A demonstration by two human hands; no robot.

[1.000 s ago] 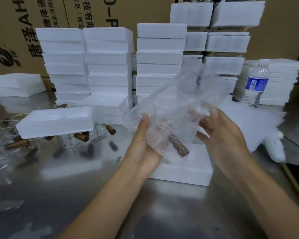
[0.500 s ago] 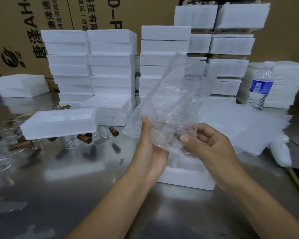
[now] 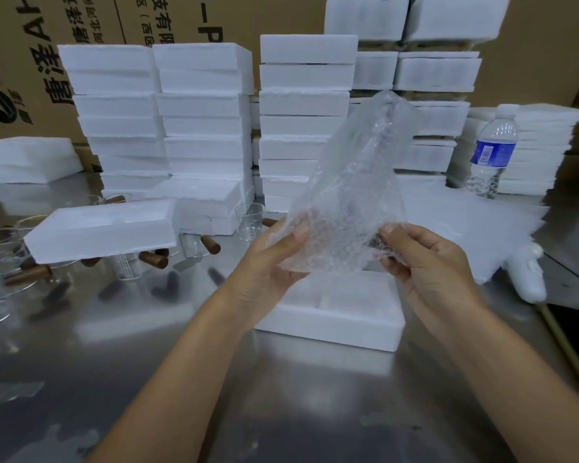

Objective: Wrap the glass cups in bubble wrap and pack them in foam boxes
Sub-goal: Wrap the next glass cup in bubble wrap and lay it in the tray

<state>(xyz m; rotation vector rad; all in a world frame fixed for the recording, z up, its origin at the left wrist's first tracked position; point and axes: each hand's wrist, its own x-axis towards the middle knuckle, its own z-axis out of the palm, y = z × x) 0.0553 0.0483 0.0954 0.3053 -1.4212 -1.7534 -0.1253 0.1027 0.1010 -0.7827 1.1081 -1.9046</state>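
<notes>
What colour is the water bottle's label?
The label is blue, clearest in the head view.

1. A packing area in a warehouse or small factory.
2. Stacks of white foam boxes point(image 3: 201, 105) crowd a shiny steel desk point(image 3: 281, 412).
3. Large printed cardboard cartons point(image 3: 20, 45) fill the background.
4. Loose glass cups point(image 3: 248, 218) and piled foam sheets point(image 3: 542, 145) sit nearby.

A water bottle point(image 3: 492, 152) stands far right on my shiny desk point(image 3: 315, 412). Printed cardboard boxes point(image 3: 20, 61) line the wall behind.
</notes>
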